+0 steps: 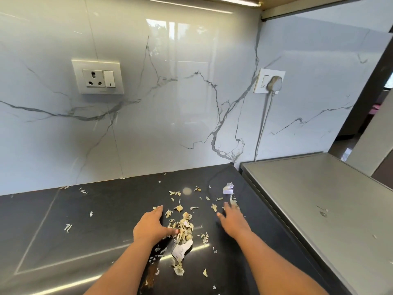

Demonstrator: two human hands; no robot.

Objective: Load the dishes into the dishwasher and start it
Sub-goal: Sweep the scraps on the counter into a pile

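Dry pale peelings and paper scraps lie scattered over a black countertop (70,226). The thickest heap of peelings (183,227) sits between my hands. My left hand (152,225) lies flat on the counter with straight fingers, its thumb touching the heap's left side. My right hand (232,220) reaches forward over the counter, fingers extended, its fingertips at loose peelings (233,202) near a crumpled paper scrap (228,189). A printed paper slip (180,250) lies just below the heap. No dishes or dishwasher front are in view.
A grey metal appliance top (319,199) stands raised at the right, flush with the counter's edge. A white marble-look backsplash carries an empty socket (98,78) and a plugged socket (273,83) whose cable runs down behind the appliance.
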